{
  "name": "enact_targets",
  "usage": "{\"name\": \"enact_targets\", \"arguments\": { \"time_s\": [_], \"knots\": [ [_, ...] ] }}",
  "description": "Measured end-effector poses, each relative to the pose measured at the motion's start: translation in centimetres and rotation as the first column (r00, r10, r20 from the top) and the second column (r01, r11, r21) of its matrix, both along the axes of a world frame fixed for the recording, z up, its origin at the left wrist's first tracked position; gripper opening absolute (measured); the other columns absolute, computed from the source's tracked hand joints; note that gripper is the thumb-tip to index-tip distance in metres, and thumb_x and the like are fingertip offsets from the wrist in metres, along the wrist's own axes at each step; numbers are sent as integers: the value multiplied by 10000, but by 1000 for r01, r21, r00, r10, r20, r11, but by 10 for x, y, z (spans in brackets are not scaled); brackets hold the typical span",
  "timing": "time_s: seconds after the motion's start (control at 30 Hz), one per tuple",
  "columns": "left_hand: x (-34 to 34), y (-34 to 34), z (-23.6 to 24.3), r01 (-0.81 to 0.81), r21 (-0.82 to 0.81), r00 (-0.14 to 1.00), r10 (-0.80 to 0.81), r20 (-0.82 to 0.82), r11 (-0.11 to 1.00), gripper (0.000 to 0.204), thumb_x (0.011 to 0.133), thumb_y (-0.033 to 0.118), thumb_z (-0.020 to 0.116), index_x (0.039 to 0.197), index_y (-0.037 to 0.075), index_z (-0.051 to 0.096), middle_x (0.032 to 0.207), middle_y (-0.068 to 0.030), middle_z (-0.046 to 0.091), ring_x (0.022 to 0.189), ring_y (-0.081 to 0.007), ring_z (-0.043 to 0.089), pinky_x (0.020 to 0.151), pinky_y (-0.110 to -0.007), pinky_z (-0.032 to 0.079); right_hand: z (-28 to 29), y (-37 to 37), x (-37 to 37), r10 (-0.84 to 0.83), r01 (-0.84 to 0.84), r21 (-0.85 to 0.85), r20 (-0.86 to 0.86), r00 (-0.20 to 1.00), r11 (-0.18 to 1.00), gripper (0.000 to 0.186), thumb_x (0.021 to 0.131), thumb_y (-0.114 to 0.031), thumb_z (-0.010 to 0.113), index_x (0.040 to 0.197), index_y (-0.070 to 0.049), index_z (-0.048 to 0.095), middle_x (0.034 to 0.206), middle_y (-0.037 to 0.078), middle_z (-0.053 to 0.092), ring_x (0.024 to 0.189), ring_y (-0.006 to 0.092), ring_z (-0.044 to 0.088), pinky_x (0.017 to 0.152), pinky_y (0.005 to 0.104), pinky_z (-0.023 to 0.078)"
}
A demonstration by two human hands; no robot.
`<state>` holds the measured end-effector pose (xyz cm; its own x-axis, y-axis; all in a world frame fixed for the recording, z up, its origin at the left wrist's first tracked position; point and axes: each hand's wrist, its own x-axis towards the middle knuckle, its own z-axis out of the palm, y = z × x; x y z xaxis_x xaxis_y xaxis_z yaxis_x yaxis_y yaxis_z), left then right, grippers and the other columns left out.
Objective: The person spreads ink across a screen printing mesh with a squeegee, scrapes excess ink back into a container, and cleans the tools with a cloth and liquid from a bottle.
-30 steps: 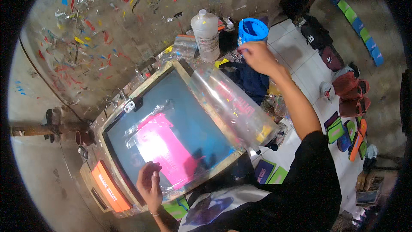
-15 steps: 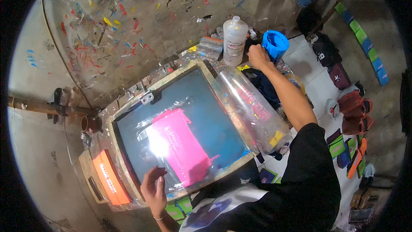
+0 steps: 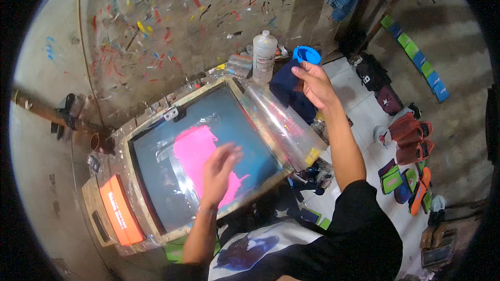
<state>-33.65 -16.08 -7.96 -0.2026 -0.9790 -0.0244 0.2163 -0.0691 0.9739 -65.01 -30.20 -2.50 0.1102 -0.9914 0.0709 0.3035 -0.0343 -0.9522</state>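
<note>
My right hand [image 3: 316, 87] pinches a dark navy cloth [image 3: 285, 82], which hangs down beside a white plastic bottle [image 3: 264, 57] and a blue tub [image 3: 306, 55]. My left hand [image 3: 221, 169], smeared by motion, hovers over a wooden-framed printing screen [image 3: 139, 192]; its fingers look stretched out and nothing shows in them. A patch of bright pink ink [image 3: 194, 148] covers the middle of the blue-grey mesh. Clear tape strips lie around the pink. What lies under the screen is hidden.
A clear plastic sheet [image 3: 278, 125] lies curled along the frame's right side. Metal hinge clamps [image 3: 171, 113] hold its far edge. An orange printed piece [image 3: 122, 211] rests at the left. Sandals [image 3: 414, 138] and coloured pieces [image 3: 391, 179] lie on the tiled floor.
My right hand has lifted the dark cloth from beside the blue tub and brought it nearer. My left hand has moved from the frame's near left edge to over the pink ink.
</note>
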Motion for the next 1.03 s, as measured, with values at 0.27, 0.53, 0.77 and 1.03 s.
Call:
{"name": "enact_targets", "arguments": {
  "time_s": [0.27,0.53,0.77,1.03],
  "knots": [
    [-85,29,18,331,266,749,-81,-658,905,304,967,158,516,1235,13,522,1133,-123,620,1026,-225,617,913,-376,508,-16,157,86,-536,235,-574,-436,723,785,172,773,65,611,932,-2,617,892,103,669,807,245,648,742,328,509],
    [-69,89,-9,246,420,828,36,-559,874,126,957,146,542,999,49,610,902,-11,650,762,-89,610,681,-244,509,-63,265,116,-424,234,-410,-467,776,881,335,811,-78,691,1116,42,623,1073,174,661,962,248,653,844,325,498],
    [-23,112,-40,208,376,887,-13,-461,903,111,950,164,555,958,74,622,848,18,615,759,-71,561,697,-249,472,-46,267,143,-251,58,-300,-657,711,952,283,768,-25,710,1043,22,667,977,157,689,852,202,669,749,294,516],
    [35,118,-76,322,306,784,-71,-617,896,255,946,208,555,1107,17,612,1065,-66,655,962,-161,606,880,-328,463,-65,232,165,-10,13,36,-92,996,999,243,922,-89,597,1152,-51,664,1021,121,696,950,199,635,904,327,488]
  ]
}}
